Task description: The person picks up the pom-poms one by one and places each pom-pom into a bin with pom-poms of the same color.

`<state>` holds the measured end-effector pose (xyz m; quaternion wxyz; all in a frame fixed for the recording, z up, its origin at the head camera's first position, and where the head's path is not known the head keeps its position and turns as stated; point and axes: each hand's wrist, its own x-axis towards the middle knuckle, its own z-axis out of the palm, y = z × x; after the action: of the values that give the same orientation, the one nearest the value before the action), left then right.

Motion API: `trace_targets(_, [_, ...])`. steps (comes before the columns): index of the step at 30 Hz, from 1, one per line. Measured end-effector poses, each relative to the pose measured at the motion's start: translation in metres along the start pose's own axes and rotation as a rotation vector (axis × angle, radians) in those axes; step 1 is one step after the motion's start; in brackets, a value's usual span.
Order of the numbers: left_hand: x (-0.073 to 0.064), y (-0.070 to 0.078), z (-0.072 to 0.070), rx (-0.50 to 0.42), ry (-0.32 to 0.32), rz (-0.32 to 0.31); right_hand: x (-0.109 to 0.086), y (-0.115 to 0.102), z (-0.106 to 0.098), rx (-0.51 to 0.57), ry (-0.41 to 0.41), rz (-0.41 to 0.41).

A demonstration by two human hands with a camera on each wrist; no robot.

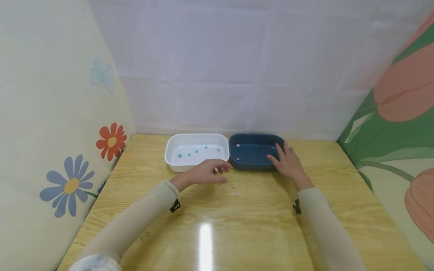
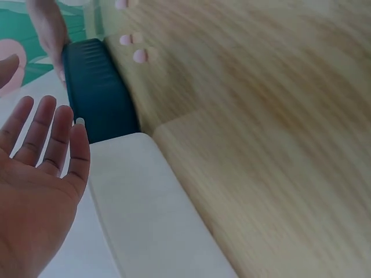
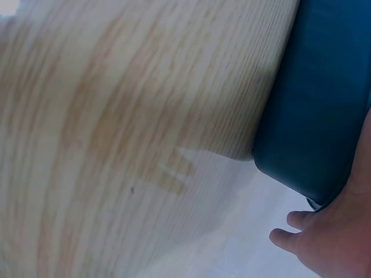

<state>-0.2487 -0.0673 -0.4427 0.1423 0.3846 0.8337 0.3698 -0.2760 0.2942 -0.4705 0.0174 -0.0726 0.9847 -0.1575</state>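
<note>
Pink beads (image 1: 234,186) lie nearest, loose on the wooden table (image 1: 251,222); likely light, firm and prone to roll, so pinch each across its sides. Beyond, the left hand (image 1: 208,172) hangs relaxed, apparently empty; the right hand (image 1: 289,162) spreads its fingers at the blue tray (image 1: 254,166).

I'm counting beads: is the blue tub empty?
Not empty: the head view shows at least two pink beads inside the blue tub, near its left end.

No text, label, brand, number or sign can be read in any view: no lettering is made out on the white tray (image 1: 179,168), the blue tray (image 1: 255,166), the table (image 1: 257,218) or the printed walls (image 1: 61,128).
</note>
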Motion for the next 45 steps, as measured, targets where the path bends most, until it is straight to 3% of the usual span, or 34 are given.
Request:
trace_targets(8, [-0.008, -0.008, 0.003, 0.020, -0.037, -0.014, 0.000, 0.001, 0.000, 0.012, 0.003, 0.010])
trace_targets(16, [-0.012, -0.014, 0.012, 0.122, -0.063, -0.044, -0.002, 0.000, 0.000, 0.006, 0.001, 0.008])
trace_targets(22, [-0.013, -0.017, 0.016, 0.210, -0.102, -0.047, -0.001, -0.001, 0.001, 0.002, 0.013, 0.000])
trace_targets(29, [-0.012, -0.017, 0.019, 0.239, -0.124, -0.067, 0.000, 0.000, 0.002, 0.002, 0.008, -0.001])
trace_targets(33, [-0.009, -0.021, 0.023, 0.255, -0.117, -0.046, -0.001, 0.001, 0.002, 0.006, 0.009, 0.001])
trace_targets(45, [-0.006, -0.034, 0.029, 0.108, -0.092, -0.094, -0.001, 0.002, 0.003, 0.020, 0.007, 0.002])
